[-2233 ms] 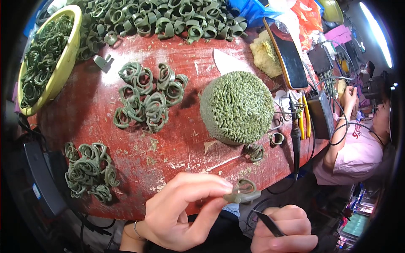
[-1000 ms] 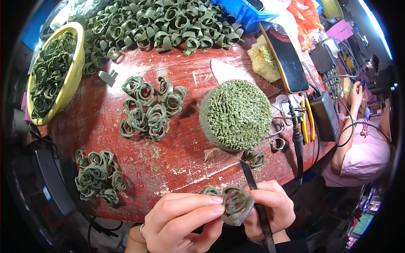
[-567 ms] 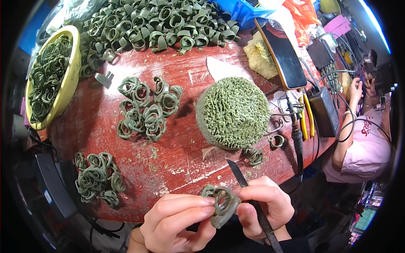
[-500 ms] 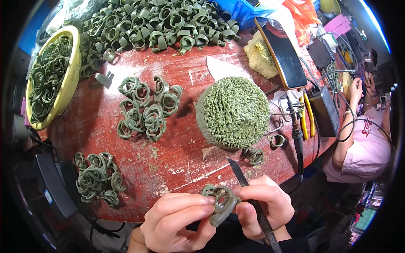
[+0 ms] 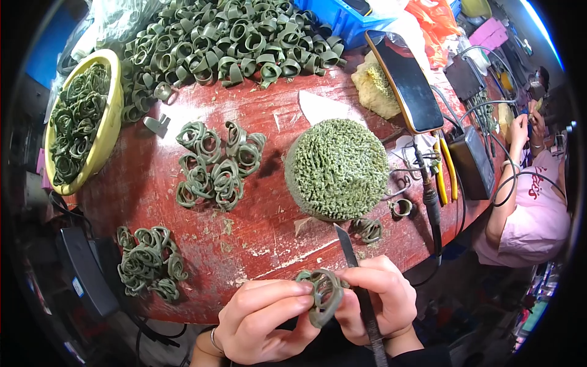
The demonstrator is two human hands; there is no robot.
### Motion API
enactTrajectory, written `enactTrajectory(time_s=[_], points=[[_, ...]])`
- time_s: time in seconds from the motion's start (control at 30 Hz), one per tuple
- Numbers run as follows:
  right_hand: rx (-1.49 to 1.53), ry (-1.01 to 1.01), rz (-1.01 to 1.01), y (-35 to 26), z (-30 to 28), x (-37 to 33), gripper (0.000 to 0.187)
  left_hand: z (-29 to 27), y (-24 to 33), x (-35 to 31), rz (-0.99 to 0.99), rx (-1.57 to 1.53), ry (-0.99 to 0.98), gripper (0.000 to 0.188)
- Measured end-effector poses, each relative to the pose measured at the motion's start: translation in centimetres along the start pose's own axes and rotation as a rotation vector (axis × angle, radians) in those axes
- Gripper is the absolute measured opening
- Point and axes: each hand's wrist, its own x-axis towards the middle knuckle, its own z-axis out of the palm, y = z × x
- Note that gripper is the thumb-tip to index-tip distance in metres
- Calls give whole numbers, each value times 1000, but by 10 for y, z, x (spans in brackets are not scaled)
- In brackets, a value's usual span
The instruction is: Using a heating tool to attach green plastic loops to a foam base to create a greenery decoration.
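- The left hand [image 5: 260, 321] pinches 1 green ring [image 5: 334, 303] between thumb and fingertips, on the wearer's side of the round green block [image 5: 342, 168].
- The right hand [image 5: 388, 300] is closed around a flat dark file [image 5: 365, 300], whose tip points up toward the block. Its index fingertip is at the ring's right side; I cannot tell if they touch.
- Left of the block, a cluster [image 5: 225, 182] of rings lies on the red table [image 5: 214, 260]; farther left and nearer the wearer is a pile [image 5: 147, 260].
- Beyond the block spreads a heap [image 5: 232, 46] of green bands; far left of it stands a yellow bowl [image 5: 115, 116] of rings.
- Right of the block are a phone [image 5: 408, 82] and yellow-handled pliers [image 5: 451, 171].
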Motion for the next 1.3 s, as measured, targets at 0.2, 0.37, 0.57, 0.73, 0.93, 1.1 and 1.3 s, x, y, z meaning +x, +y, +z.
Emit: enactTrajectory(time_s=[0.2,0.37,0.57,0.73,0.93,1.1,1.3], points=[[-37,20,-134,4,-1,1,30,-3,-1,-5,-35,-57,34,25],[116,236,-86,-2,0,-28,40,-5,-2,-11,-28,-41,11,29],[190,7,-171,0,-14,-21,24,-7,-1,-9,44,3,-19,30],[-147,64,85,-14,-16,-32,20,-6,0,-3,82,-5,-55,30],[95,399,101,-9,12,-23,28,-5,-3,-2,99,-35,-53,31],[242,258,110,-7,5,-21,36,-4,-8,3,93,-42,-77,32],[195,332,145,-2,11,-20,38,19,-2,-1,-63,-309,366,27]])
